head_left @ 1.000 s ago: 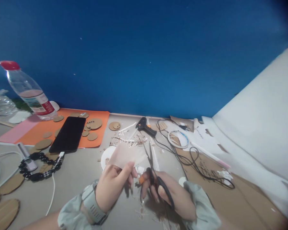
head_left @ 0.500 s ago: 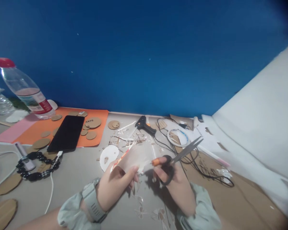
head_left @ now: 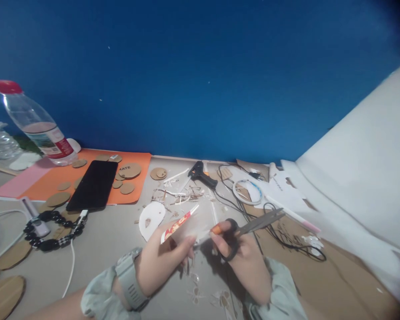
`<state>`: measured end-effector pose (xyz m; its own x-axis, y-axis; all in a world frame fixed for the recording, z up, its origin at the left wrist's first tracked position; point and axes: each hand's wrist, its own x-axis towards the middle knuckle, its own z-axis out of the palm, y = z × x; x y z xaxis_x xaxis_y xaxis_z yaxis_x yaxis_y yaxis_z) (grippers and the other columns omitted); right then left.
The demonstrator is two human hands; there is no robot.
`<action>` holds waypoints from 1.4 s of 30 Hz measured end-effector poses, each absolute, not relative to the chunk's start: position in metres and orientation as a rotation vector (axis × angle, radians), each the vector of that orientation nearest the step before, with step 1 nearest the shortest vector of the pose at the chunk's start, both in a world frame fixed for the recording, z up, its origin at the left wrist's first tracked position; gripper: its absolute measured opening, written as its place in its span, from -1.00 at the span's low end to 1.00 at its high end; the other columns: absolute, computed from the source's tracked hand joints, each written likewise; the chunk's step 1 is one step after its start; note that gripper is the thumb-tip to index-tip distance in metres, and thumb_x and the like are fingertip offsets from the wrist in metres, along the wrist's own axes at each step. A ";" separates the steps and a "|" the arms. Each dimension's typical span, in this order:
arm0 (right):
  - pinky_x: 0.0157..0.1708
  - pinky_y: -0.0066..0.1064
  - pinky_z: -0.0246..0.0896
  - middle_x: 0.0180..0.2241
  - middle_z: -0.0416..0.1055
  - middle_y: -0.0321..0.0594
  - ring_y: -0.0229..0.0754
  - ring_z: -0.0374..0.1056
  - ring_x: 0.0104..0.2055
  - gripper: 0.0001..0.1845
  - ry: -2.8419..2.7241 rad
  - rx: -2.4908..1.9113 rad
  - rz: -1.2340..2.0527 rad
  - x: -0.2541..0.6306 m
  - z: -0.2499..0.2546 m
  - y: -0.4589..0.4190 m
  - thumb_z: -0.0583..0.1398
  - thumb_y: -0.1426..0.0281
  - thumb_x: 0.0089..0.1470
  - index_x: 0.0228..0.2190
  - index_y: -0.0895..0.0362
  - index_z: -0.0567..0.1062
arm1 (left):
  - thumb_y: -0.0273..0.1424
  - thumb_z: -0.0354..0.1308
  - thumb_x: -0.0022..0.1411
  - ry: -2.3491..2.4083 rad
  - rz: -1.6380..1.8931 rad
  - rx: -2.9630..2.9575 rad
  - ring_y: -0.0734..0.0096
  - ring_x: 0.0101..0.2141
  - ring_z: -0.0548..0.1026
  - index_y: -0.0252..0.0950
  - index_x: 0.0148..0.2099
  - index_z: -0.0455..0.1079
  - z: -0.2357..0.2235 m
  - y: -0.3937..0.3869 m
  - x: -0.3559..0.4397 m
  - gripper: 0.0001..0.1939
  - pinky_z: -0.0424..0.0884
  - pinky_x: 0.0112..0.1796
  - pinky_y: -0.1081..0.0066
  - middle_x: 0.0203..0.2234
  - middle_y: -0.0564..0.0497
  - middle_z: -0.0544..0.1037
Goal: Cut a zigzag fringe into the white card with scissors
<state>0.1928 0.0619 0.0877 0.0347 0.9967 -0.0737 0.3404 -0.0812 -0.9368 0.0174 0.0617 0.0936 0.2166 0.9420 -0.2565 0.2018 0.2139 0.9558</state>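
Over the littered desk, the left hand (head_left: pixel 160 262) still pinches a paper piece (head_left: pixel 182 222) by its lower edge, now tipped flatter than half a second ago, while the right hand (head_left: pixel 243 262), fingers closed through the loops, holds scissors (head_left: pixel 250 226) whose blades have dropped lower, pointing right.

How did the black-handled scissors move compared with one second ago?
Yes. The black-handled scissors swung: the blades pointed toward the black glue gun, now toward the white tape ring side.
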 end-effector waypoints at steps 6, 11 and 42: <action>-0.53 -0.46 0.22 -0.60 0.33 -0.35 -0.25 0.28 -0.54 -0.75 -1.383 -1.425 1.213 0.195 0.088 0.064 0.21 0.18 0.00 -0.46 0.13 0.42 | -0.24 0.08 0.18 1.289 0.759 1.266 0.57 -0.70 0.33 -0.36 -0.62 0.40 0.095 0.063 0.017 -0.60 0.36 -0.56 0.56 -0.78 0.09 0.39; -0.55 -0.47 0.18 -0.65 0.31 -0.38 -0.28 0.23 -0.60 -0.71 -1.375 -1.428 1.263 0.195 0.086 0.067 0.20 0.15 0.03 -0.40 0.13 0.40 | -0.24 0.05 0.19 1.240 0.748 1.265 0.53 -0.69 0.38 -0.35 -0.66 0.41 0.095 0.066 0.014 -0.55 0.37 -0.55 0.55 -0.79 0.07 0.41; -0.60 -0.48 0.13 -0.66 0.25 -0.42 -0.28 0.18 -0.59 -0.73 -1.350 -1.537 1.205 0.190 0.084 0.064 0.20 0.16 0.02 -0.46 0.11 0.36 | -0.16 0.08 0.15 1.282 0.795 1.210 0.56 -0.73 0.33 -0.34 -0.64 0.36 0.093 0.063 0.017 -0.57 0.36 -0.61 0.55 -0.78 0.09 0.38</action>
<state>0.1905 0.0643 0.0841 0.0008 0.9855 -0.1699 0.2807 -0.1633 -0.9458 0.0166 0.0634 0.0927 0.1751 0.9465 -0.2709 0.1781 0.2401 0.9543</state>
